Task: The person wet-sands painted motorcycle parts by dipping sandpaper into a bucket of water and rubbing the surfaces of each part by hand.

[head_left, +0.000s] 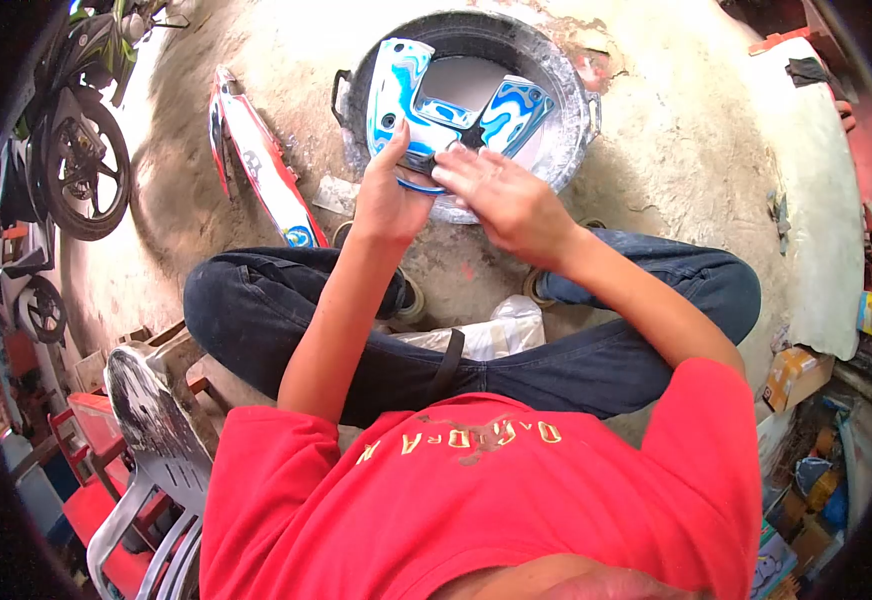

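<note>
A blue-and-white swirl-patterned motorcycle body panel (393, 100) is held up over a black basin (568, 75). It has an angular, notched outline, with a second patterned arm (516, 115) reaching to the right. My left hand (393, 190) grips its near left side, thumb on top and the other fingers underneath. The fingers of my right hand (511, 200) are bent together against the panel's near middle edge. That hand's thumb, and anything under its fingers, is hidden. Cloudy greyish liquid shows in the basin, whose walls are smeared with pale residue.
On the concrete floor to the left lies a long red-and-white panel (274, 185). Beyond it stands a motorcycle wheel (86, 165). A grey plastic chair (171, 475) is at lower left, and a cardboard box (794, 378) at right. A white bundle (501, 335) lies between my crossed legs.
</note>
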### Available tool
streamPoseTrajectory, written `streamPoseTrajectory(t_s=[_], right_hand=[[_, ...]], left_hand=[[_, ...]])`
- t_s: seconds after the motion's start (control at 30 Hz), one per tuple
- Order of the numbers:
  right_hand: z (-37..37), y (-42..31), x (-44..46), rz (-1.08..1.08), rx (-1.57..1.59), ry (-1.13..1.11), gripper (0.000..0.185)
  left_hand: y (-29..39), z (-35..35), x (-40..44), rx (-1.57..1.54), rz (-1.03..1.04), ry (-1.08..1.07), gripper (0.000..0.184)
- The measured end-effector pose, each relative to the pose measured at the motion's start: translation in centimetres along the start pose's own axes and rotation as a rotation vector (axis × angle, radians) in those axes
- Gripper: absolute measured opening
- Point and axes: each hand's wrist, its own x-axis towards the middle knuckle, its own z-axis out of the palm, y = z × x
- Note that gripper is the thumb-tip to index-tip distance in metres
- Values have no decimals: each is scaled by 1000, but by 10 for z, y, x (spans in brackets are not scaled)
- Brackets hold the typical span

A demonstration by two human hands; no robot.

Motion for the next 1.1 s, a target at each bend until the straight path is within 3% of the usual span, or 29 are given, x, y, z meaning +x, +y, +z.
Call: streamPoseTrajectory(t_s=[0.1, 0.13, 0.2, 0.33, 0.4, 0.47, 0.5, 0.67, 0.73, 0.8, 0.83, 1.0, 1.07, 1.1], right_hand=[[-12, 35, 3, 75, -139, 76, 40], [-19, 47, 8, 231, -144, 126, 39], [-9, 72, -2, 308, -284, 191, 37], [4, 2, -4, -76, -171, 55, 37], [0, 18, -5, -64, -178, 51, 38], [-14, 50, 2, 205, -313, 78, 42], [-21, 63, 8, 181, -461, 152, 44], [-4, -1, 1, -167, -213, 39, 42], [-7, 19, 2, -95, -177, 82, 42], [-23, 52, 6, 241, -298, 77, 44], [-25, 67, 7, 192, -419, 177, 40], [-3, -1, 2, -176, -182, 33, 42], [-5, 21, 3, -38, -113, 81, 41], [-8, 41, 3, 106, -241, 95, 42]], left_hand=[[2, 10, -5, 18, 18, 22, 37], [2, 13, -7, 19, 19, 49, 37], [1, 18, -9, 18, 26, 97, 37], [0, 0, -3, 12, 9, 1, 37], [1, -4, -3, 19, -9, -30, 37], [3, 15, -9, 32, 26, 88, 38], [4, 20, -12, 31, 28, 93, 38], [3, 10, -6, 23, -2, 44, 38], [4, 8, -8, 31, 4, 32, 38], [3, 14, -10, 23, 28, 80, 37], [3, 17, -11, 16, 28, 86, 37], [4, 0, -3, 14, 3, 20, 37], [1, 5, -5, 11, 22, 34, 37], [2, 12, -8, -1, 20, 64, 37]])
